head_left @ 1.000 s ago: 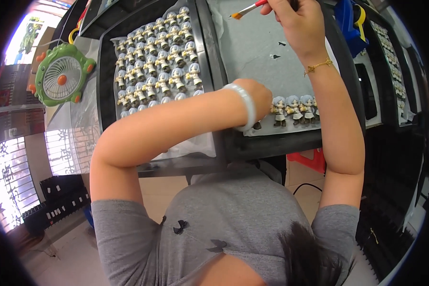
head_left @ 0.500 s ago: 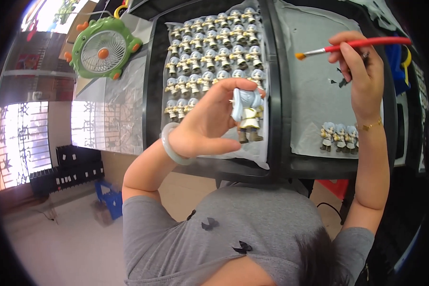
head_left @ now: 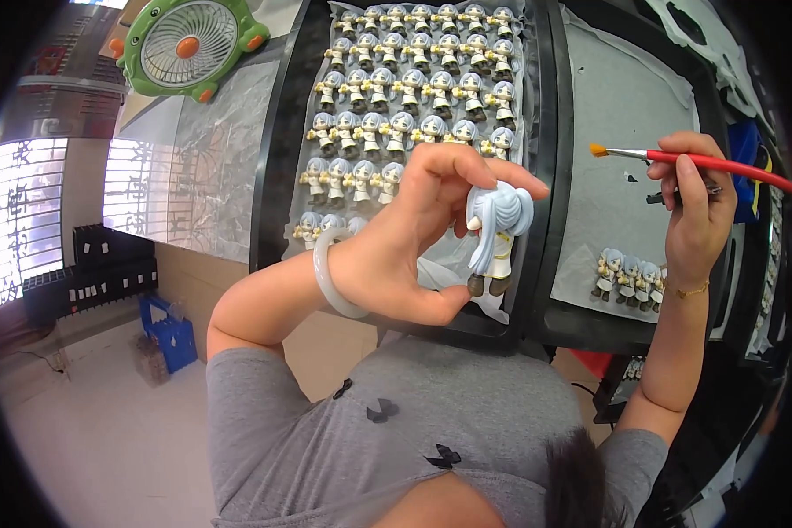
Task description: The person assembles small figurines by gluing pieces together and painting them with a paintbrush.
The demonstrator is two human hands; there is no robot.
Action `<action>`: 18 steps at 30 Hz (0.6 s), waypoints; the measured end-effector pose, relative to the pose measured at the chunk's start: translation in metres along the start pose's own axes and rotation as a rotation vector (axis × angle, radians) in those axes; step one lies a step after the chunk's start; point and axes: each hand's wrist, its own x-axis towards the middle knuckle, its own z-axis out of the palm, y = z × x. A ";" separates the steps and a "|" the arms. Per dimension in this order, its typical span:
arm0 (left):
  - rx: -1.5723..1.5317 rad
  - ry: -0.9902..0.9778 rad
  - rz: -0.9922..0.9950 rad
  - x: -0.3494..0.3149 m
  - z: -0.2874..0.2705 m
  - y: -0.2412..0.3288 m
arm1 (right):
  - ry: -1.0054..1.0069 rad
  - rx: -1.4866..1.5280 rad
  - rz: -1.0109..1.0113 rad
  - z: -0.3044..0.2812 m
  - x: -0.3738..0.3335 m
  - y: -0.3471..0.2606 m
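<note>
A small figurine point(head_left: 502, 231) with pale blue hair, a white outfit and brown boots is gripped by the head and feet between the fingers and thumb of my left hand point(head_left: 383, 260). It is upright, turned mostly with its back and side showing. My right hand point(head_left: 697, 216) pinches a paintbrush point(head_left: 726, 165) with a red handle and orange bristles, its tip pointing left. A small dark object point(head_left: 658, 198) pokes out by the right fingers; its kind is unclear. Beneath the left hand, rows of matching figurines point(head_left: 402, 128) lie on white paper in a black tray point(head_left: 282, 132).
A second black tray point(head_left: 581, 319), lined with paper, is at the right with several figurines point(head_left: 627, 277) near its front edge. A green fan point(head_left: 187, 48) stands far left. Clear plastic sheeting point(head_left: 224, 158) covers the table there. Blue plastic stool point(head_left: 169, 333) on the floor.
My left hand has moved right with the figurine and turned it. My right hand and brush have shifted right and down. The whole view has tilted, so the trays sit differently.
</note>
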 end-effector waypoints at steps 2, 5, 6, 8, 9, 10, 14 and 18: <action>0.016 0.021 -0.001 -0.001 0.002 0.001 | -0.002 0.012 -0.001 0.001 -0.001 -0.001; 0.267 0.006 0.064 -0.001 0.000 -0.002 | -0.017 -0.013 -0.013 0.003 -0.002 -0.002; 0.266 0.010 0.064 0.000 0.000 0.000 | -0.018 -0.006 0.008 0.003 -0.003 -0.002; 0.625 0.011 0.099 0.003 -0.001 0.007 | -0.023 0.001 0.030 0.003 -0.003 -0.003; 0.625 0.017 0.097 0.003 0.000 0.010 | -0.019 0.016 0.021 0.004 -0.003 -0.005; 0.746 0.004 0.044 0.003 0.002 0.014 | -0.015 0.031 0.013 0.005 -0.004 -0.006; 0.981 0.040 0.011 0.002 0.004 0.013 | -0.054 0.040 0.015 0.008 -0.006 -0.007; 1.052 0.098 0.033 -0.001 0.003 0.008 | -0.047 0.027 0.038 0.012 -0.006 -0.006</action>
